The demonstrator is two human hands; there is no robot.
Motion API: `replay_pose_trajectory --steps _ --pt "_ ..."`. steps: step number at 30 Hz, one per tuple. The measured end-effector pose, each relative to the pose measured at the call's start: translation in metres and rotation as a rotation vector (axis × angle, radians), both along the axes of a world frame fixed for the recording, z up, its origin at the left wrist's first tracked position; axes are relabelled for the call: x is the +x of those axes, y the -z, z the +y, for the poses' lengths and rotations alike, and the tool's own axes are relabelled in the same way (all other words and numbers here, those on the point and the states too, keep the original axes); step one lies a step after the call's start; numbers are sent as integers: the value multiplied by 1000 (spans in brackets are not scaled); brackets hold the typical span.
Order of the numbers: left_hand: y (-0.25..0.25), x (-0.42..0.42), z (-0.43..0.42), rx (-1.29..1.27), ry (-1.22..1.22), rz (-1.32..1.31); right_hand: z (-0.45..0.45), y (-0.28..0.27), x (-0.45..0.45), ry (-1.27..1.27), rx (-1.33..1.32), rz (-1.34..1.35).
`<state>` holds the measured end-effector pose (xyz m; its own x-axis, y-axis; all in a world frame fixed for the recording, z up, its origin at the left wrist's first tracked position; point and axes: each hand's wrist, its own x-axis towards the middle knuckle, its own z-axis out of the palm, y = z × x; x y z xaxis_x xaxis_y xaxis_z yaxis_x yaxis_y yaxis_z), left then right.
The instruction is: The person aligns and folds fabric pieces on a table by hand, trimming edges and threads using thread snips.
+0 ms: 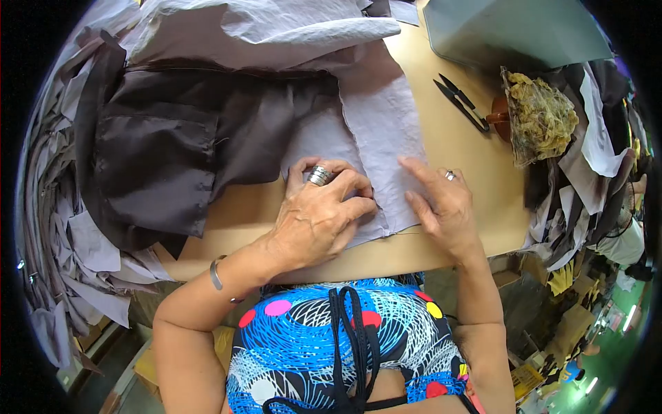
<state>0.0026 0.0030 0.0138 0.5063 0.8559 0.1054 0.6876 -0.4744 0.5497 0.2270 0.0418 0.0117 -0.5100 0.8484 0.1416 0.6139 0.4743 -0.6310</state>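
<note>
Pale grey-lilac fabric (393,138) lies on the table with a seam running down it. My left hand (317,214), wearing a wide ring, rests on it beside the seam. Its fingers are curled and pinch the cloth near the lower end of the seam. My right hand (445,203) is at the fabric's right edge, thumb and forefinger apart, holding nothing. To the left, joined to or overlapping the pale cloth, spreads a dark brown piece (269,131) with a stitched dark pocket-like panel (158,165).
Black thread snips (462,103) lie at the upper right, beside a plastic bag of yellowish stuff (541,117). Behind them stands a grey bin or panel (517,31). Piled cloth (62,207) hangs over the left edge; more cloth (583,172) is heaped at right.
</note>
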Motion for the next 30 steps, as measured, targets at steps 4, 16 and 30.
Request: replay_pose_trajectory --steps 4,16,30 --pt "-2 15 -8 6 -97 -18 -4 17 3 96 -63 284" --pt "4 25 -12 -49 -233 -87 -9 18 -1 131 -28 280" --pt "-1 19 -12 -155 -215 -128 -22 -1 -8 150 488 -19"
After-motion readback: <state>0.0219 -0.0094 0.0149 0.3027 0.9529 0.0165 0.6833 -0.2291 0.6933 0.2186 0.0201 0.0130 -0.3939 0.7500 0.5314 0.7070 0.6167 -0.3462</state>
